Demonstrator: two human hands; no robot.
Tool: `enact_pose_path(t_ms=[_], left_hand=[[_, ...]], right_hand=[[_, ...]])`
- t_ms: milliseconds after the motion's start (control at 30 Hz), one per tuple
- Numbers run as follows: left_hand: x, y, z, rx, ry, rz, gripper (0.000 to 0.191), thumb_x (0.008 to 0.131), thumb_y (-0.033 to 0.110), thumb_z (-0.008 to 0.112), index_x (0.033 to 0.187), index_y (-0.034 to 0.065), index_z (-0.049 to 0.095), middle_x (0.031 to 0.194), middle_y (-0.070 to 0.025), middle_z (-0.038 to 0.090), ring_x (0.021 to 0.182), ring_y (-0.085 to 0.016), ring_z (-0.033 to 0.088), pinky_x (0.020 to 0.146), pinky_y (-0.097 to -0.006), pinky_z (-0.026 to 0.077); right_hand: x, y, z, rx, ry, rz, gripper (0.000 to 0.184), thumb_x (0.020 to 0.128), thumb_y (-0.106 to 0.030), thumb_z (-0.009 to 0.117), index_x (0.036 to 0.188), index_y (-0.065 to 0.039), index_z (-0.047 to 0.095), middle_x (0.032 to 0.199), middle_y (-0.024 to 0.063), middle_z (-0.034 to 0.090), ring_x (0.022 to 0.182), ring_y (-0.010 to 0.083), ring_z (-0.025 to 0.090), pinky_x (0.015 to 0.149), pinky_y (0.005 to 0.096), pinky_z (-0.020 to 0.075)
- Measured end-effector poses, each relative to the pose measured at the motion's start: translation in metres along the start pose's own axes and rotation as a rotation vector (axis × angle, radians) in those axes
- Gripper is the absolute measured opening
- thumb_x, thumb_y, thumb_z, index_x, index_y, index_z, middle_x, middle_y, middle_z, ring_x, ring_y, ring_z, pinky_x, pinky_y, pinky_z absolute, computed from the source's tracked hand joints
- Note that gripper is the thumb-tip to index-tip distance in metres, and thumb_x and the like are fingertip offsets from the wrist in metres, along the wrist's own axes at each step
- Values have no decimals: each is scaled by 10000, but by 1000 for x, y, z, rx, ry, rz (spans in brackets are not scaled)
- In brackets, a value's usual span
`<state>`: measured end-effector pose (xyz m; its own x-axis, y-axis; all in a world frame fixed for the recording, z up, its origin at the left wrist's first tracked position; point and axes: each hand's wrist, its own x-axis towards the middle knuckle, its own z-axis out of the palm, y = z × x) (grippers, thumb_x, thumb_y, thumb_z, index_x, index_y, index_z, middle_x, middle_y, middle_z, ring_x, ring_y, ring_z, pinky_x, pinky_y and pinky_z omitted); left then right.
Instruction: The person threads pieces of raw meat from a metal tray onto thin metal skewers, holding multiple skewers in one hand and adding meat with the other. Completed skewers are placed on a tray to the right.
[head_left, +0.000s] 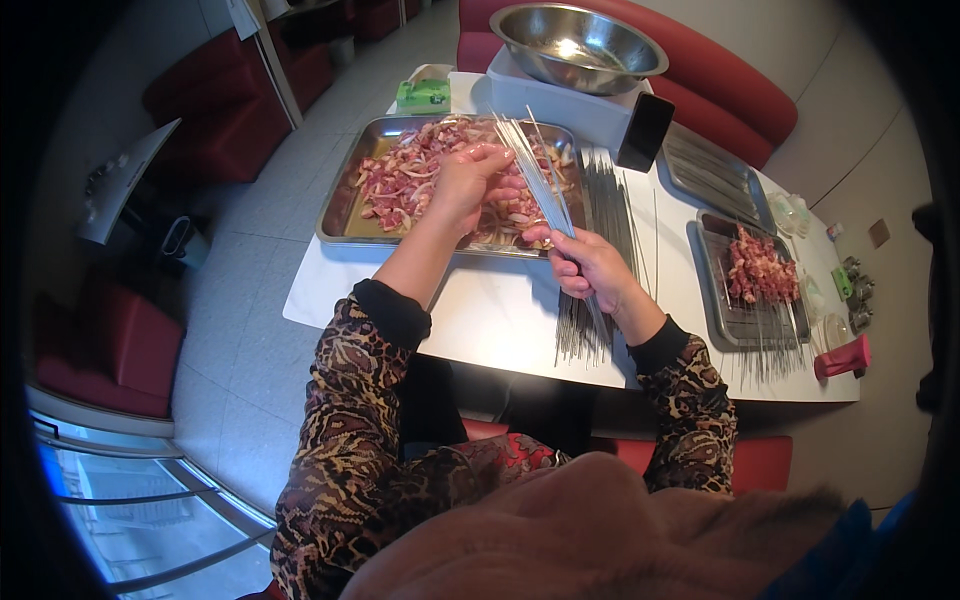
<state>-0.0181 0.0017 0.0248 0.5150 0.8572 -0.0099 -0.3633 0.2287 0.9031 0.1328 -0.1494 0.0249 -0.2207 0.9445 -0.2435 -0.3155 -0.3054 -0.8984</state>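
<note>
My right hand (592, 266) is closed around a bundle of thin metal skewers (536, 172). The bundle slants up and to the left, and one skewer splays apart from the others. Just left of the bundle, my left hand (476, 184) is over a steel tray (352, 221), its fingers bent and spread with nothing visible in them. Whether its fingertips touch the skewers I cannot tell. Raw meat chunks (405, 176) mixed with sliced onion fill much of that tray, with some liquid at its left side. More loose skewers (600, 202) lie on the table beside the tray, partly behind my right hand.
On the right, a smaller tray (716, 315) holds loaded meat skewers (761, 266); behind it is another tray (701, 169) of bare skewers. A steel bowl (577, 49) rests on a plastic bin (562, 105). A phone (645, 131) leans there. A green packet (424, 95) lies behind the meat tray.
</note>
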Motion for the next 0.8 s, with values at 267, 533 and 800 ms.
enact_pose_path(t_ms=[267, 533, 800], left_hand=[[5, -3, 0, 165, -29, -42, 119, 880, 108, 546, 912, -2, 579, 794, -88, 626, 638, -151, 622, 527, -235, 531], [81, 6, -1, 1234, -165, 215, 152, 843, 121, 544, 937, 70, 653, 836, -120, 652, 719, -266, 626, 640, -335, 514], [105, -21, 41, 2029, -610, 345, 188, 740, 107, 565, 874, 143, 692, 1023, -139, 621, 939, -328, 594, 798, -413, 482]], right_hand=[[1, 6, -14, -122, 66, -47, 256, 933, -256, 472, 960, -15, 554, 624, 12, 508, 468, 104, 518, 416, 206, 431], [3, 2, -38, 26, 280, -267, 219, 936, -199, 449, 957, -4, 547, 551, -34, 401, 392, 50, 340, 359, 184, 261], [-4, -1, -52, 82, 382, -348, 234, 945, -191, 426, 1025, -7, 546, 552, -60, 355, 400, 25, 286, 351, 170, 217]])
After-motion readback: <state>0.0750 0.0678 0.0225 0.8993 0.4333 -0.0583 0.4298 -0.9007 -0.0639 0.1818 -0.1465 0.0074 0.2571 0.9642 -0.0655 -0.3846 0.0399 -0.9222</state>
